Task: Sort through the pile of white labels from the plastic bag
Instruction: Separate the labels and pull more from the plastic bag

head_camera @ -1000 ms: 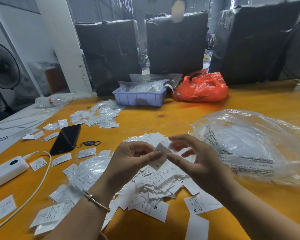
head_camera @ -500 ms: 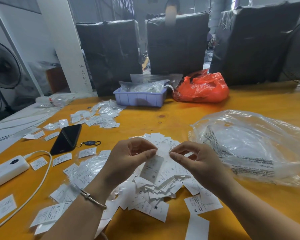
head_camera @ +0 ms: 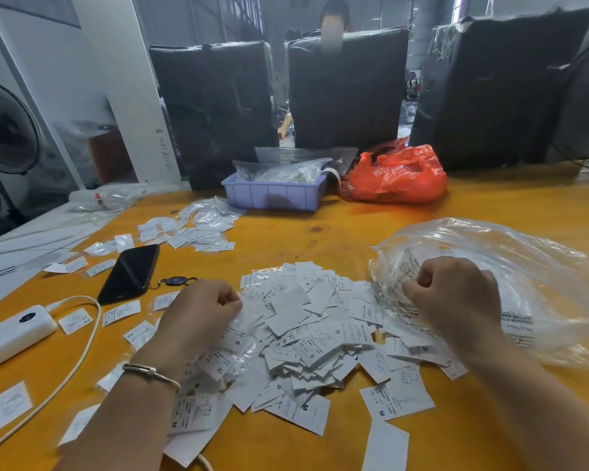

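A pile of white labels [head_camera: 306, 321] with size letters lies on the orange table [head_camera: 286, 239] in front of me. My left hand [head_camera: 201, 314] rests on the pile's left edge with its fingers curled into a fist; no label shows in it. My right hand [head_camera: 456, 294] is at the pile's right side, fingers curled on the crinkled mouth of the clear plastic bag [head_camera: 510, 266], which lies on the table to the right.
A black phone [head_camera: 130, 271] with a key fob, a white power bank [head_camera: 11, 331] and its cable lie at left among loose labels. A smaller label heap [head_camera: 198, 229], a blue tray [head_camera: 272, 195] and a red bag [head_camera: 395, 178] sit farther back.
Both hands held one label between them above the pile. They have let it go, moved apart and dropped down, left to the pile's edge, right to the bag.
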Motion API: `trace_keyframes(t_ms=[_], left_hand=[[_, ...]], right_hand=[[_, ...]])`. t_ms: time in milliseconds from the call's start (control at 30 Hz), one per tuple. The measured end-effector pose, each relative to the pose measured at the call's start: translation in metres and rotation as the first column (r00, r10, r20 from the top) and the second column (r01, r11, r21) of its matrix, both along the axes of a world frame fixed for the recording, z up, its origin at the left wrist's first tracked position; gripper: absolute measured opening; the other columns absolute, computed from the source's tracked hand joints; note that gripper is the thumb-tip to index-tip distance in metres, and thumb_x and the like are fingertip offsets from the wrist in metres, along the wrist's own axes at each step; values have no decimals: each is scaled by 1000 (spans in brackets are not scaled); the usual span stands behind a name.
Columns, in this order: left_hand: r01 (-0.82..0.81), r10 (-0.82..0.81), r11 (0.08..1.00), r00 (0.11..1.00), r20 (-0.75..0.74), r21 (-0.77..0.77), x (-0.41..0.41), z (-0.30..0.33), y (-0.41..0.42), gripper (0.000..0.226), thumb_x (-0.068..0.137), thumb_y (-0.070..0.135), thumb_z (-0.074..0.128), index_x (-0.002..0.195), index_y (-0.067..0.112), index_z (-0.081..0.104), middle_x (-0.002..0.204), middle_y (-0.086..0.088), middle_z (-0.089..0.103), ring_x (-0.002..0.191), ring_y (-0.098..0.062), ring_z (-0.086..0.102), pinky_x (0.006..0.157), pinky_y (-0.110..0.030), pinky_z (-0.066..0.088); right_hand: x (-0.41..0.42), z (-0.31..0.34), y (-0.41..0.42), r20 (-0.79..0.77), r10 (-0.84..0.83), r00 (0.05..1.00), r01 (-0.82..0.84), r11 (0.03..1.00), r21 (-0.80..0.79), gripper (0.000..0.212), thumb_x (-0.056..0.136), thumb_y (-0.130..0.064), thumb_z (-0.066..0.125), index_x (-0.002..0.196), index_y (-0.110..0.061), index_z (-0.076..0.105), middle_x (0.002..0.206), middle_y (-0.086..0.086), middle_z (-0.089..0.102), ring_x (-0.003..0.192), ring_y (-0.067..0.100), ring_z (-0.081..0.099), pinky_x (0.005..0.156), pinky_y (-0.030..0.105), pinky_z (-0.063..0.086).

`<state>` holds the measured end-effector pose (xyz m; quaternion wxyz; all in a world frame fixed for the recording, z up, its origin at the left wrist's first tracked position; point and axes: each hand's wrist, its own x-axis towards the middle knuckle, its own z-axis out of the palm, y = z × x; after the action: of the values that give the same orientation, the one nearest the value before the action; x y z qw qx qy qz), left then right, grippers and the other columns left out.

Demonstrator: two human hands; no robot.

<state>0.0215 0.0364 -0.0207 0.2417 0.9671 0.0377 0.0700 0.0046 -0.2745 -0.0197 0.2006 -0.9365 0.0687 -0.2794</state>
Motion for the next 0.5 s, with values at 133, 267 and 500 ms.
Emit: trace_keyframes(t_ms=[133, 267, 500], left_hand=[[-22, 22, 1000, 1000, 13, 22, 0, 0, 1, 12, 93, 27, 63, 84, 33, 68, 90, 15, 65, 80, -5, 58, 65, -27, 48], [-49, 46, 993, 998, 31, 107, 0, 0, 0, 13, 95, 30, 59, 103, 28, 69, 114, 5, 65, 99, -14, 59, 74, -31, 48], [-29, 28, 1000, 993, 112, 5, 1, -3, -8, 20, 93, 35, 62, 112, 27, 66, 122, 3, 60, 115, -16, 53, 88, -34, 45]], right_hand=[[2, 3, -8, -169, -156, 973, 118, 969, -216, 21, 84, -22, 62, 104, -17, 62, 104, 4, 61, 102, 27, 51, 83, 38, 35], [5, 4, -15, -304, -232, 924, 137, 943, -303, 38, 86, -28, 61, 122, -18, 53, 121, 6, 49, 115, 27, 43, 89, 38, 36], [11, -5, -24, -327, -226, 917, 115, 938, -326, 8, 88, -14, 57, 87, -17, 65, 91, 1, 62, 90, 25, 55, 80, 35, 36]])
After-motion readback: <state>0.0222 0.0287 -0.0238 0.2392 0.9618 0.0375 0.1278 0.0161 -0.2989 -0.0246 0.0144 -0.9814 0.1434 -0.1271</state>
